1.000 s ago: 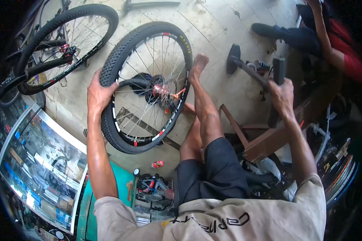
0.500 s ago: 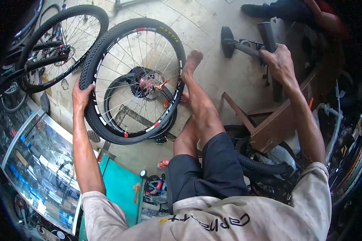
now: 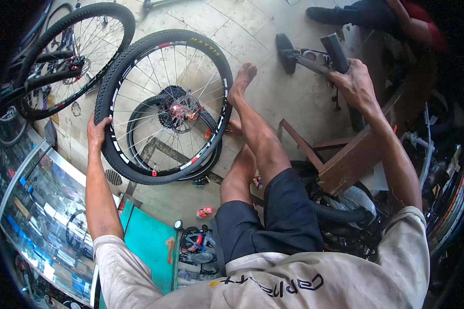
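My left hand [image 3: 97, 133] grips the tyre at the left side of a bicycle wheel [image 3: 106, 147], thumb over the rim. The wheel has a knobby black tyre, a dark sprocket cassette [image 3: 171, 98], a brake disc, a red hub [image 3: 178, 111] and an orange-red lever at its axle. Another tyre [image 3: 132, 126] shows through its spokes, lower down. Out to the right, my right hand [image 3: 357, 88] is closed round part of a dark metal stand [image 3: 335, 51] with a flat black post and a grey arm. Its fingers are partly hidden.
A second bicycle wheel [image 3: 26, 87] stands at the far left. Near left are a glass display case [image 3: 51, 206] and a green board [image 3: 145, 237]. A brown wooden frame [image 3: 340, 172] lies right of my legs. A person's dark-clothed leg [image 3: 345, 14] shows at the far right.
The wheel and my left hand have come slightly nearer and to the left. My right hand keeps its hold on the stand. The whole view has shifted a little.
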The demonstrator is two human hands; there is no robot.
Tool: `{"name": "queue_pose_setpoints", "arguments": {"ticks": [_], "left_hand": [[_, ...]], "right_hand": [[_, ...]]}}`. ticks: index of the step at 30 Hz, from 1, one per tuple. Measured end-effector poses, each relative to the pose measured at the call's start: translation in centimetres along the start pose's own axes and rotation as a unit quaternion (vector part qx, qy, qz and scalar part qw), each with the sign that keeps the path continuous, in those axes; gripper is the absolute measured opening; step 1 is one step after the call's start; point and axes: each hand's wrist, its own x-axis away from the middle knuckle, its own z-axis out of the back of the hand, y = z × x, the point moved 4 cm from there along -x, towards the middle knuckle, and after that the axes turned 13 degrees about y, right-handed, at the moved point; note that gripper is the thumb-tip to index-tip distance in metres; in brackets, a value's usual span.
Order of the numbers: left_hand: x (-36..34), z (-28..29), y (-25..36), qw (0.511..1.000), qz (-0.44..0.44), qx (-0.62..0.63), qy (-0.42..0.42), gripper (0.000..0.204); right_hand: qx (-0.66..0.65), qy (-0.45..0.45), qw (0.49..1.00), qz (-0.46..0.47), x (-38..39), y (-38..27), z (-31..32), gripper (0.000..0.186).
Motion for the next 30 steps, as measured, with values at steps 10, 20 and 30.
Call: {"name": "queue_pose_setpoints", "arguments": {"ticks": [10,20,30], "left_hand": [[7.6,0.8,3.1,0.994,0.071,-0.047,0.07,0.049],[6.9,0.8,3.1,0.994,0.086,-0.035,0.063,0.044],[7.4,1.0,0.9,0.991,0.115,-0.039,0.062,0.055]], "right_hand": [[-0.013,-0.036,0.999,-0.012,-0.9,-1.9,-1.4,0.036],[-0.041,0.017,0.999,-0.021,-2.0,0.4,-0.5,0.034],[-0.052,0.029,0.997,-0.053,-2.2,0.2,-0.6,0.029]]}}
